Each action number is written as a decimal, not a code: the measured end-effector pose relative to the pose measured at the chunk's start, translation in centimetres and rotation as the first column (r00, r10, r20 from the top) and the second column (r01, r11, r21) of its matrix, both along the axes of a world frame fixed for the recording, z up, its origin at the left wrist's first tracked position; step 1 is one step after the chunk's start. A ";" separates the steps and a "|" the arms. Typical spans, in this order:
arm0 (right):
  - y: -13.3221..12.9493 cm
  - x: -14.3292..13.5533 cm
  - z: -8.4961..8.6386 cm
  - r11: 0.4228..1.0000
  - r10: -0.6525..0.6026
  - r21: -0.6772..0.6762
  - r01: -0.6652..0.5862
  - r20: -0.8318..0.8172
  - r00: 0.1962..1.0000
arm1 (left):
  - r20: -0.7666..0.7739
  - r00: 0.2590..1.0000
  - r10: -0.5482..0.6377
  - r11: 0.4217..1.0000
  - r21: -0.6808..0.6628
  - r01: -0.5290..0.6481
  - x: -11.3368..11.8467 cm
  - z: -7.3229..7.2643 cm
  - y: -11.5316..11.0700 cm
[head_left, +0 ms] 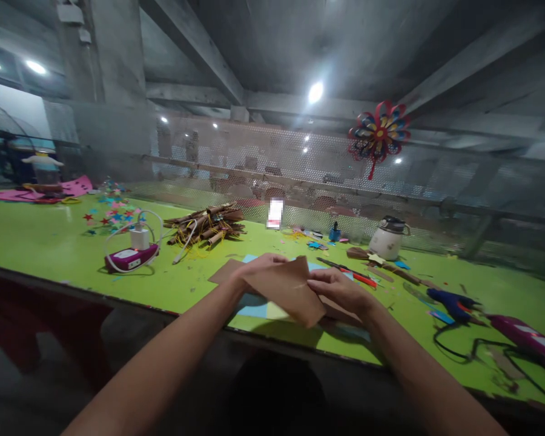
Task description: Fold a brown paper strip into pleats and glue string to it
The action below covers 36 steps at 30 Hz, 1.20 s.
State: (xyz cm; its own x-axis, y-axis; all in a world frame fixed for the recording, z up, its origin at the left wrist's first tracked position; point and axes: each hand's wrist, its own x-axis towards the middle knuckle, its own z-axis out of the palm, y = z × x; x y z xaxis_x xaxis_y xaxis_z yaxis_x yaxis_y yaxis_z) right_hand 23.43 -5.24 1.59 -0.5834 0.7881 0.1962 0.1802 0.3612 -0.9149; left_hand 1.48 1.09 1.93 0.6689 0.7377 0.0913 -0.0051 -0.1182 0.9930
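Observation:
A sheet of brown paper (290, 290), its lower edge curling, is held up at a tilt between my two hands over the table's front edge. My left hand (264, 264) grips it from the far left side, with most of the fingers hidden behind the sheet. At the right edge, my right hand (338, 288) pinches the paper between thumb and fingers. Light blue paper (252, 310) and more brown paper (227, 271) lie flat beneath. Scissors with red handles (364, 278) rest just beyond my right hand.
A pile of brown paper rolls (209, 225) lies behind, left of a bright phone (275, 213). Purple power strips (134, 257) sit on both sides. On the right are a white kettle (387, 239), a blue glue gun (452, 304) and loose cables. A pinwheel (380, 134) hangs above.

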 end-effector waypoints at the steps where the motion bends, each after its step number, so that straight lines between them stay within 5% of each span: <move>1: 0.0 0.0 0.1 1.000 0.008 0.019 -0.010 0.082 0.997 | 0.010 1.000 0.015 1.000 -0.013 -0.015 -0.1 0.2 0.1; 6: 1.1 0.0 0.6 0.955 -0.058 0.287 -0.077 0.434 0.899 | -0.124 0.992 -0.023 1.000 0.011 0.025 0.0 0.5 -0.4; 10: 2.2 -0.1 -0.1 0.932 -0.183 0.362 0.003 0.465 0.866 | -0.381 0.923 0.053 0.979 0.200 0.026 0.3 0.2 -0.6; 13: 2.6 -0.2 -1.0 0.907 -0.293 0.410 0.099 0.444 0.847 | -0.437 0.887 0.148 0.931 0.365 0.025 0.5 -0.2 -0.1; 17: 2.3 -0.2 -1.8 0.864 -0.346 0.499 0.064 0.497 0.796 | -0.512 0.841 0.177 0.878 0.468 0.101 0.7 -0.9 0.5; 25: 1.9 -0.5 -1.7 0.785 -0.390 0.619 -0.025 0.524 0.758 | -0.430 0.892 0.141 0.689 0.689 0.223 1.5 -2.4 1.0; 36: 1.4 -1.2 -2.0 0.692 -0.486 0.715 -0.097 0.561 0.670 | -0.423 0.873 0.243 0.584 0.782 0.217 1.8 -3.0 1.2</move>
State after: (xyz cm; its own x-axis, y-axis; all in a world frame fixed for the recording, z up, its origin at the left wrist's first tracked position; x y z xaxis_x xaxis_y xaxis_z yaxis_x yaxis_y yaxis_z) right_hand 22.18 -3.86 -0.40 -0.6122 0.7239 0.3182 0.7587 0.6510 -0.0214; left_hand 3.27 2.26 -1.03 0.7835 0.5229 0.3356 0.4041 -0.8392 0.3640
